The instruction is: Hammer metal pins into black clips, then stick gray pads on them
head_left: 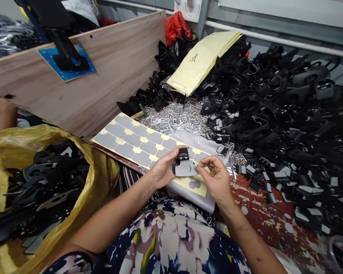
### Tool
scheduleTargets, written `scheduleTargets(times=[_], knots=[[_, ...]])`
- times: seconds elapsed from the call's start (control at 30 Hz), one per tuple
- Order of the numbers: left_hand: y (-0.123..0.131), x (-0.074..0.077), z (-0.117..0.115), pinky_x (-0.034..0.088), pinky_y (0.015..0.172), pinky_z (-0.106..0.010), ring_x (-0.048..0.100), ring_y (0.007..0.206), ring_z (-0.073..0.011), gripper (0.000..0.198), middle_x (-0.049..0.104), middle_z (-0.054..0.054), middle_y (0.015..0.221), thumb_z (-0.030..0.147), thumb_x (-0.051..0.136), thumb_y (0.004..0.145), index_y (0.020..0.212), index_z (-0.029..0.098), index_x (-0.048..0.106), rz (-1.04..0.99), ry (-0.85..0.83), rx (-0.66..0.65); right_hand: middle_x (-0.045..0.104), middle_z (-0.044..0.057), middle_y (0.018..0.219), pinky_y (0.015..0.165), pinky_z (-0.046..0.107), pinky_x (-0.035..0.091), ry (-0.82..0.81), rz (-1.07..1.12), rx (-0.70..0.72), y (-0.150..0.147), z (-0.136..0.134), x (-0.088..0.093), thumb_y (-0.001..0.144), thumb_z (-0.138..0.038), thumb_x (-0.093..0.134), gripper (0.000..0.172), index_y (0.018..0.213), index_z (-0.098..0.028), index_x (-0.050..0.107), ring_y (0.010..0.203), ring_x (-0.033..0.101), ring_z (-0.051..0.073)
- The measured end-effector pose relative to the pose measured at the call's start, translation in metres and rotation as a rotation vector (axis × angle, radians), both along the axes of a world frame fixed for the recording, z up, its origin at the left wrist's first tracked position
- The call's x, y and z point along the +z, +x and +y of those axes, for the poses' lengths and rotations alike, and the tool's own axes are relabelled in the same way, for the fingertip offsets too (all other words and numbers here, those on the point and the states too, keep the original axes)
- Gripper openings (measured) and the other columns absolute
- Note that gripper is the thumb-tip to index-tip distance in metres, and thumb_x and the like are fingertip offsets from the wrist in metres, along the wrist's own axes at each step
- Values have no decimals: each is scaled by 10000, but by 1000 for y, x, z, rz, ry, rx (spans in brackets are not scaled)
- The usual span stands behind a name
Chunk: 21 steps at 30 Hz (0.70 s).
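Note:
My left hand (165,169) is wrapped round a black plastic part (183,154) with a hinged top. A grey sticker (185,168) with a curved mark lies across the lower portion of that part. At the sticker's right edge, the thumb and index finger of my right hand (214,173) pinch it. Beneath both hands a pale yellow sheet of grey stickers (140,141) slants over a grey cloth (208,199); two small round stickers show near its lower right end.
A yellow sack (95,182) of black parts stands at the left, below a wooden board (111,57). Metal pins (180,116) are heaped behind the sheet. Black parts (260,110) pile up at the right. Yellow sheets (201,61) lie at the back. A person's arm (5,116) shows at far left.

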<state>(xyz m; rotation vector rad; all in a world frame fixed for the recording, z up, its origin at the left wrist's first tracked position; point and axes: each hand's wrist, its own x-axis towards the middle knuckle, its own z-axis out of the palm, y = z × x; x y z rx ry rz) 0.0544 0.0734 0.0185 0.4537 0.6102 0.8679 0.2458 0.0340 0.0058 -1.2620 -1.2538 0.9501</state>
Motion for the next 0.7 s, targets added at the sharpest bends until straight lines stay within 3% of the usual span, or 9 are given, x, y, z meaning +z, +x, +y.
scheduleTargets(times=[0.2,0.7], knots=[[1,-3,1,534,621,-334,633,853,-243,430,621,-114,1093,514,679,924,1273,264,649,-34,40,-83,643,-5,846,815,331,509,-4,-8,-7,-4,5,-2,803,-232,741,155,895,-236,617,823,625,165],[-2,-4,2,541,614,-316,621,861,-230,394,596,-95,1072,469,697,913,1253,271,673,-41,35,-60,641,5,844,797,326,521,7,-50,-3,-11,10,-5,803,-234,735,135,864,-232,614,819,622,172]])
